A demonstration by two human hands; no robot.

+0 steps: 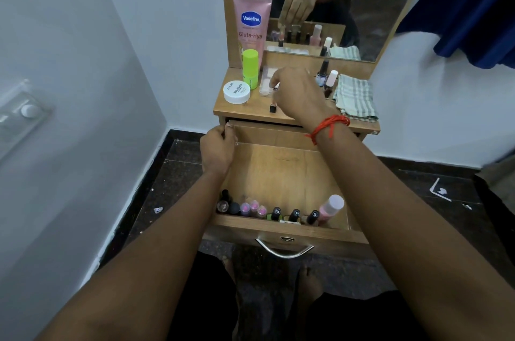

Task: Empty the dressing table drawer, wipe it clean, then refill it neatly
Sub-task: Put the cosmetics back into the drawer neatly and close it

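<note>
A: Head view, item one: drawer [281, 173], pulled fully out. We count small bottles and tubes [267, 211] in a row against its front wall; the rest of the floor is bare wood.

B: Item two: left hand [217, 150], fingers curled over the drawer's left side wall. We judge it steadies the drawer.

A: Item three: right hand [298, 92], over the table top [223, 112], fingers bent down near a small upright stick [272, 106]. Whether they pinch anything we cannot tell.

B: Top stock: pink lotion tube [252, 23], green-capped bottle [250, 69], white jar [237, 92], two polish bottles [327, 77], checked cloth [355, 97] folded at the right.

A: We read this as refilling: the row is neat, the cloth is set aside, and the top serves as the holding place.

B: Several items remain to go back.
</note>
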